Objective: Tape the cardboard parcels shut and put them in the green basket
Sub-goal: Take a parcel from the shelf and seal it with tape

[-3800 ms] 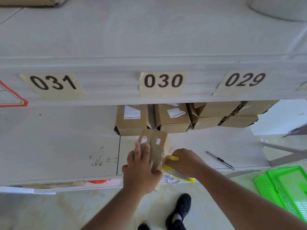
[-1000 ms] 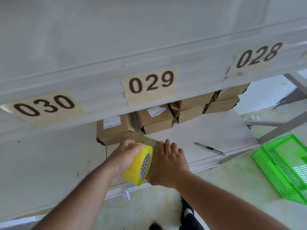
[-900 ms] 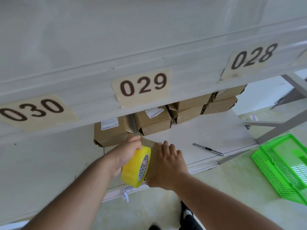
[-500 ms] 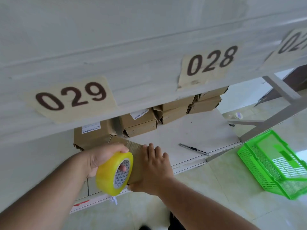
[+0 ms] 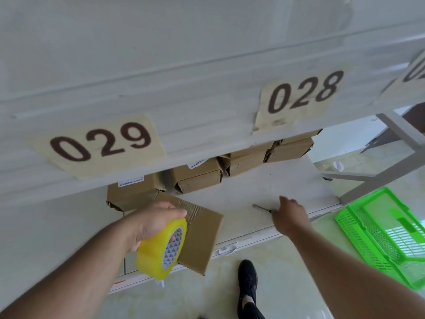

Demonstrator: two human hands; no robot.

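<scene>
My left hand (image 5: 156,219) grips a yellow roll of clear tape (image 5: 162,249) held against the left edge of a flat cardboard parcel (image 5: 200,236) lying at the front edge of the white shelf (image 5: 264,187). My right hand (image 5: 289,215) is off the parcel and hovers over a small metal cutter (image 5: 261,208) on the shelf, fingers blurred and extended. Several more cardboard parcels (image 5: 197,178) are stacked at the back of the shelf. The green basket (image 5: 386,233) sits on the floor at the right.
An upper shelf board with labels 029 (image 5: 101,143) and 028 (image 5: 303,93) overhangs the parcels. A grey metal frame (image 5: 391,166) stands right of the shelf. My black shoe (image 5: 247,279) is on the pale floor below.
My right hand left the parcel and moved right to the cutter. The left hand still holds the tape roll at the parcel. The view swung further right, toward the basket.
</scene>
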